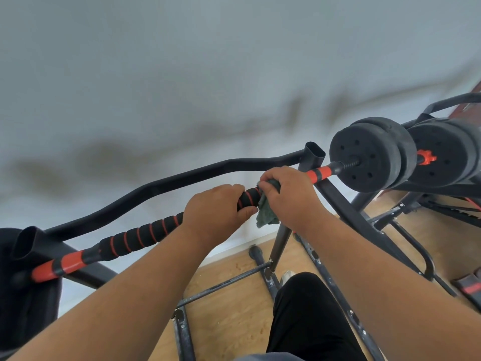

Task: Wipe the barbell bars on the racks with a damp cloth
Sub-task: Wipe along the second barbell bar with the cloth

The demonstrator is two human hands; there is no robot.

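Left hand [216,207] grips bar [140,237]; right hand [289,196] holds cloth [266,213]

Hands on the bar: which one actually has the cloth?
The right hand grips the green cloth around the barbell bar; the left hand grips the bare foam.

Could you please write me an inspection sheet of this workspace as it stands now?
Surface: wooden floor, pale wall behind.
Job's things: barbell bar with black-and-red foam lies on the rack; green cloth wrapped on the bar.
Clutter: black weight plates on the bar's right end.
Grips: left hand holds the bar; right hand grips the cloth round it.
Cables: nothing seen.
Surroundings: person's dark trouser leg below.
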